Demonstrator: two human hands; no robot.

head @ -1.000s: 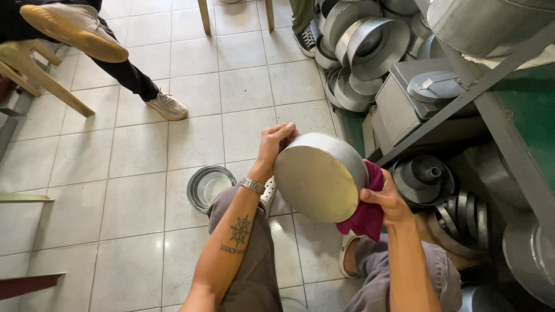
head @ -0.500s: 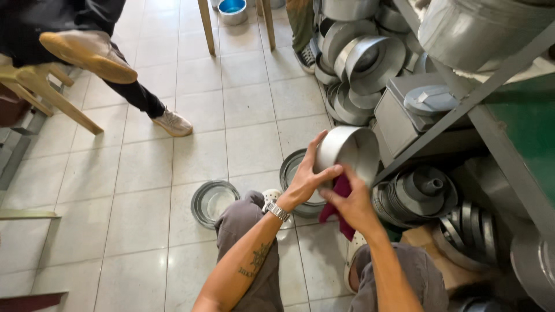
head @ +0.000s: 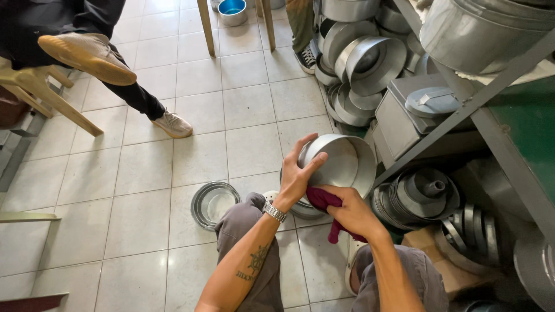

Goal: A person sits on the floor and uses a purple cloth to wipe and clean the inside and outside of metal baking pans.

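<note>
I hold a round metal pan (head: 341, 162) tilted in front of me, above the tiled floor. My left hand (head: 299, 173) grips its left rim with fingers spread over the outside. My right hand (head: 350, 211) presses a dark red cloth (head: 324, 199) against the pan's lower edge. More round pans sit on the floor under the held one, mostly hidden. My knees in grey trousers are below the hands.
An empty round pan (head: 215, 202) lies on the floor to the left. Stacks of metal pans (head: 361, 63) and moulds (head: 422, 193) crowd a metal rack (head: 462, 112) on the right. Another person's legs and shoes (head: 87, 55) are at the upper left, by a wooden chair leg (head: 63, 110).
The pan has come down and away from my face, turning from its flat bottom facing me to a tilted side view. Both hands stayed on it, the cloth shifting to its lower edge.
</note>
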